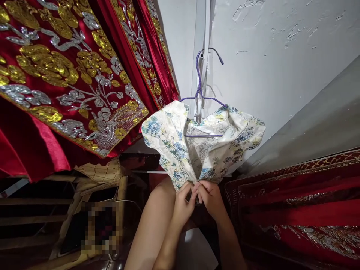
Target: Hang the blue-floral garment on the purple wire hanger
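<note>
A cream short-sleeved blouse (174, 150) with blue and yellow flowers hangs on a purple hanger (199, 84), its neck spread in a deep V. At the bottom of that V, my left hand (185, 197) pinches one front edge of the blouse. Close against it, my right hand (210, 195) grips the other front edge, and the fingertips of both hands meet. Whether a button or other fastener lies between the fingers is hidden. The lower part of the blouse is out of sight behind my hands.
Red drapes (50, 71) with gold and silver sequin embroidery hang at the upper left. Below them stands a wooden chair-like frame (120, 198). Behind the hanger, a white strip (206, 26) runs down the wall (270, 67). More red embroidered cloth (303, 210) is at the lower right.
</note>
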Motion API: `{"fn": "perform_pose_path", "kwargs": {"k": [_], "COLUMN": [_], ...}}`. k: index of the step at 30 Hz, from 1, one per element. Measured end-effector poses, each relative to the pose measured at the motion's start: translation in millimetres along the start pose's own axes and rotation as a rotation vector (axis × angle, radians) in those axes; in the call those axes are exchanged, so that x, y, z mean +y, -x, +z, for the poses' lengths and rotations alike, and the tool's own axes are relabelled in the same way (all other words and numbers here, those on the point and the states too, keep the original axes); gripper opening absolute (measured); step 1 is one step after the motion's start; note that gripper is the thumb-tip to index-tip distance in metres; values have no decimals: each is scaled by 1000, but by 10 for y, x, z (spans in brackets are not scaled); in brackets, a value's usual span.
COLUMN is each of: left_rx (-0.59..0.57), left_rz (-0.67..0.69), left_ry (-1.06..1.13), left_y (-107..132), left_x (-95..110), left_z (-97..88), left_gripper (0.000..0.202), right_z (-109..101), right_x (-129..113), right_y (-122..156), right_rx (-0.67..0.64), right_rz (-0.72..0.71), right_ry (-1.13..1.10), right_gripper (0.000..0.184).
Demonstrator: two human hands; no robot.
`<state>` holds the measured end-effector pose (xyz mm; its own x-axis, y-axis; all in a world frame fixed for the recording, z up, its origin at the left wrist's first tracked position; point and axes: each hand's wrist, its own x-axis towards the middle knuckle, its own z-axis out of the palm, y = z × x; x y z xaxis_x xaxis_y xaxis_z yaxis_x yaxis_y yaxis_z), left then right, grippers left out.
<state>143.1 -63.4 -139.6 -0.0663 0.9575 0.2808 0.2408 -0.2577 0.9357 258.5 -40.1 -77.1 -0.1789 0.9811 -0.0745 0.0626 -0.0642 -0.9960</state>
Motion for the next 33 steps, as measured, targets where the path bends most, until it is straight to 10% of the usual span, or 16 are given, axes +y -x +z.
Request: {"fn": "perform_pose_path", "kwargs": {"k": [6, 11, 19, 23, 27, 33], "left_rx": [206, 60, -163, -260, -339, 113], "left_rz": [-3, 72, 85, 55, 80, 513], "left_ry": [26, -112, -312, -355, -278, -233], "left_y": [-157, -241, -292, -380, -597, -1246], "left_x": [50, 64, -13, 5, 397, 1345], "left_z": [-7, -66, -107, -128, -322, -660], "left_gripper": [20, 12, 17, 16, 11, 31], "right_z": [-64, 21, -89, -17, -16, -98], "right_x": [-141, -101, -1405, -1592, -1415, -1397], "right_y": [-98, -152, -735, -775, -692, -564], "right_rx": [-165, -57, 98, 100, 105, 64], "right_rz": [31, 52, -249, -328, -373, -536], "right_ry": [113, -47, -138, -169, -132, -25], "right_gripper": [26, 25, 25, 25, 25, 30]}}
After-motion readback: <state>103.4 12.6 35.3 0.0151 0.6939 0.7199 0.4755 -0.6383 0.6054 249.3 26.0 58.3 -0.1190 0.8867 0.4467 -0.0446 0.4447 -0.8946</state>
